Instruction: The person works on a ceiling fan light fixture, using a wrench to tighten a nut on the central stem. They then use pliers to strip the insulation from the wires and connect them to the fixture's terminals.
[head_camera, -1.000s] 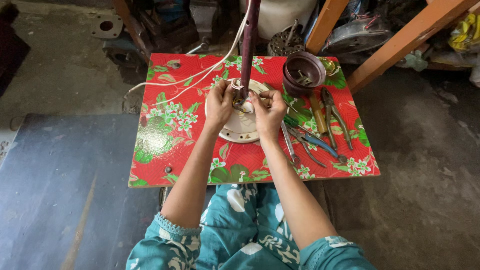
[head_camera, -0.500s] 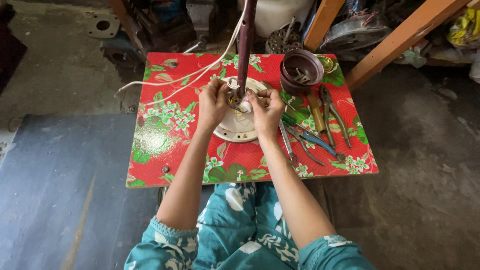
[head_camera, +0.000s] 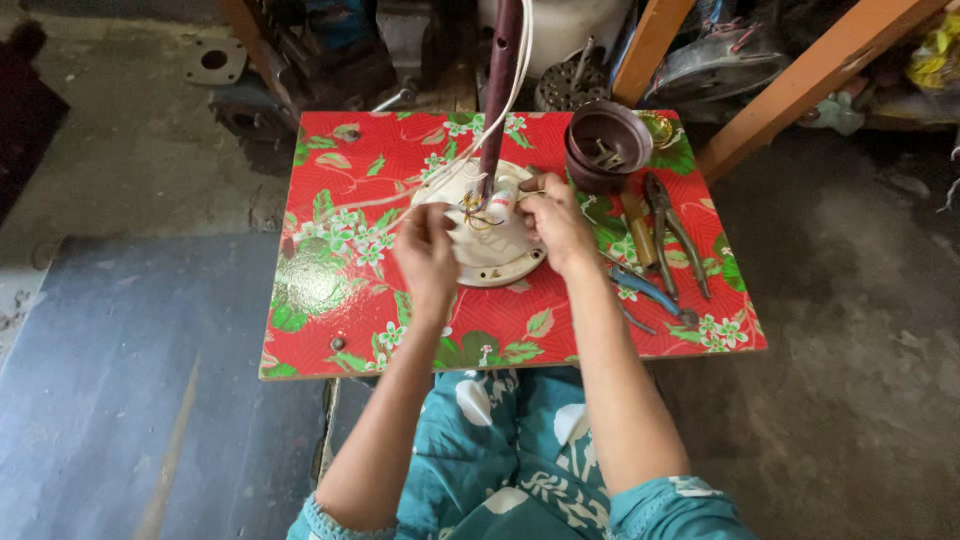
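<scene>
While both my hands are bunched over the round white base plate (head_camera: 495, 262) near the upper middle of the frame, I want to work slowly, because the fine yellowish wires (head_camera: 472, 212) at the foot of the dark maroon rod (head_camera: 497, 90) look thin and easy to snap. My left hand (head_camera: 428, 258) sits just left of centre, fingers curled in toward the wires; from this angle I cannot tell whether they actually pinch a strand or only hover against it. My right hand (head_camera: 555, 222) is closed in a light pinch at the small white fitting (head_camera: 503, 205) beside the rod's foot, thumb and fingertips drawn together on it. To do this well, I judge I should steady the plate with the heels of my hands so it does not skate on the glossy red floral tabletop (head_camera: 330, 300), keep the white cable (head_camera: 440, 175) trailing toward the upper left out of my way, and tug each strand along its own line, never sideways. The pliers (head_camera: 672, 232) and the blue-handled tool (head_camera: 640, 290) lie to the right of the plate, near my right wrist, and the brown cup (head_camera: 607, 145) of small parts stands at the upper right, so nothing needs a long reach.
</scene>
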